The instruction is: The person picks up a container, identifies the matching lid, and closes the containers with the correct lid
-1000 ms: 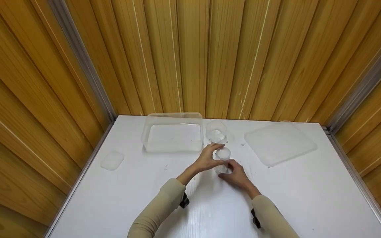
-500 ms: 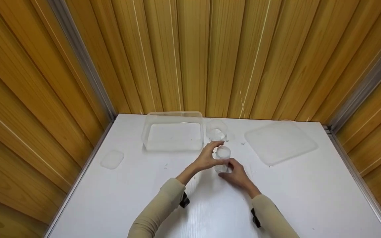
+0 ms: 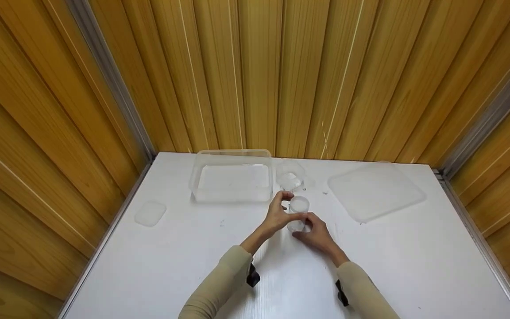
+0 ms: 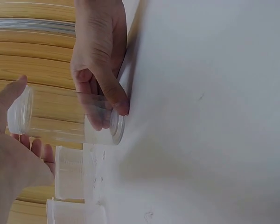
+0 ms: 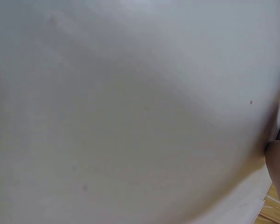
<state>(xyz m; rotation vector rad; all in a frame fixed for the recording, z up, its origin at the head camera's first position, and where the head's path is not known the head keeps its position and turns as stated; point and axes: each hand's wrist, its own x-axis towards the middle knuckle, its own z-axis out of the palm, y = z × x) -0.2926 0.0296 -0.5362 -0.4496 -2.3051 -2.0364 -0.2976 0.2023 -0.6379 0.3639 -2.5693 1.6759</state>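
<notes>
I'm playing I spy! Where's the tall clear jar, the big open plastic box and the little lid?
Tall clear jar [image 4: 58,116], left wrist view: on its side wall.
Big open plastic box [image 3: 233,196], head view: on its front wall.
Little lid [image 3: 150,213], head view: middle of its flat face.

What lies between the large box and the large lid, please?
In the head view, a small clear tub sits between the large box and the large lid, nearer the box.

One jar [image 4: 56,114] — two tubs [image 3: 230,196] [image 3: 289,180] — three lids [image 3: 376,192] [image 3: 150,213] [image 3: 299,204]
</notes>
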